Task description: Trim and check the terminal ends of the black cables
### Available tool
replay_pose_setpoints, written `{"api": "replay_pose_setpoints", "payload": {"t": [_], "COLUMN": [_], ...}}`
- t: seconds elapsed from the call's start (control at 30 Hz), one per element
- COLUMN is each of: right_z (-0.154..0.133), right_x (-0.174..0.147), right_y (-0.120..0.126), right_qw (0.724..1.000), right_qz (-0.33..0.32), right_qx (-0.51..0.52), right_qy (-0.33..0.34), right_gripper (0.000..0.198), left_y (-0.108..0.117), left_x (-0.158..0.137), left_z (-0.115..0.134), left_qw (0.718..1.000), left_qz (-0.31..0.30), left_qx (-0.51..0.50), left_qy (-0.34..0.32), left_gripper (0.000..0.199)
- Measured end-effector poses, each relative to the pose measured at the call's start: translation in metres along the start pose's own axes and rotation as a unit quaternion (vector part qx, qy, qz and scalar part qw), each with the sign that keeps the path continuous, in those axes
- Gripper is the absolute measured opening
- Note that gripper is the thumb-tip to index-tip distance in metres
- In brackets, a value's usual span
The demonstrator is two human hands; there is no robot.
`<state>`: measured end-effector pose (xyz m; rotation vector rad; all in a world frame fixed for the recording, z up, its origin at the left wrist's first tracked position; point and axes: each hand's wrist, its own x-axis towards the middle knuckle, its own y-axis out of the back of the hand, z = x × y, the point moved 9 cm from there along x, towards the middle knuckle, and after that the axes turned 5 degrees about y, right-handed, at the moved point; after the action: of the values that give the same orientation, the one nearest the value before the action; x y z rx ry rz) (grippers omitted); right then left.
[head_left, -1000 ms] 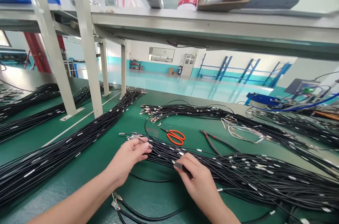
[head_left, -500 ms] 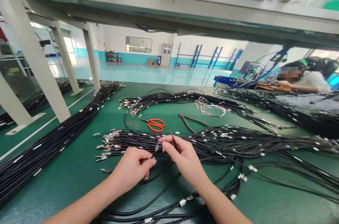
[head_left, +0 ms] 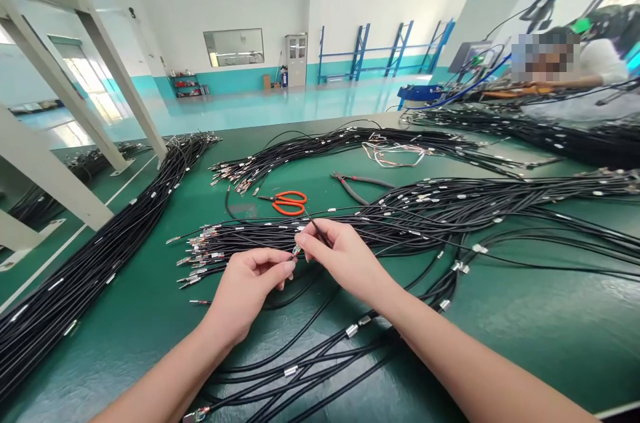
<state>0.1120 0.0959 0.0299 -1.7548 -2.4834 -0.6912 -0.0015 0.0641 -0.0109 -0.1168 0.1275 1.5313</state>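
Observation:
My left hand (head_left: 249, 286) pinches a black cable just behind its stripped end. Thin coloured wires (head_left: 297, 250) stick out of this cable end, between my two hands. My right hand (head_left: 347, 256) is closed around slim black tweezers (head_left: 317, 229), whose pointed tip slants up to the left. The right thumb and forefinger meet at the wires; exactly what they pinch is too small to make out. Beneath and behind both hands lies a bundle of black cables (head_left: 260, 234) with white labels and metal-tipped ends.
Orange-handled scissors (head_left: 290, 203) and dark-handled pliers (head_left: 357, 191) lie beyond the bundle. More cable bundles (head_left: 145, 209) stretch along the left and back of the green table (head_left: 145, 316). Loose pale wires (head_left: 395, 155) lie farther back. Metal posts (head_left: 55, 169) stand left; a co-worker (head_left: 595, 66) sits far right.
My view has tipped downward, so the shelf overhead has mostly left the picture. Both hands stay together at the cable end, with the fingers slightly shifted and the tweezers tilted more to the left.

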Motion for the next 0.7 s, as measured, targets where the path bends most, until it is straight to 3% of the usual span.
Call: {"api": "replay_pose_setpoints", "payload": {"t": [0.17, 0.7], "right_z": [0.0006, -0.0015], "right_x": [0.0001, -0.0016], "right_y": [-0.0047, -0.006], "right_qw": [0.999, 0.998], "right_qz": [-0.03, -0.034], "right_qx": [-0.028, -0.05], "right_qy": [0.014, 0.021], "right_gripper": [0.026, 0.025], "left_y": [0.0042, 0.0088], "left_x": [-0.0008, -0.001], "left_z": [-0.002, -0.0032], "left_qw": [1.0, 0.999], "left_qz": [0.018, 0.043], "left_qx": [-0.025, -0.028], "left_qy": [0.002, 0.004], "left_gripper": [0.015, 0.013]}}
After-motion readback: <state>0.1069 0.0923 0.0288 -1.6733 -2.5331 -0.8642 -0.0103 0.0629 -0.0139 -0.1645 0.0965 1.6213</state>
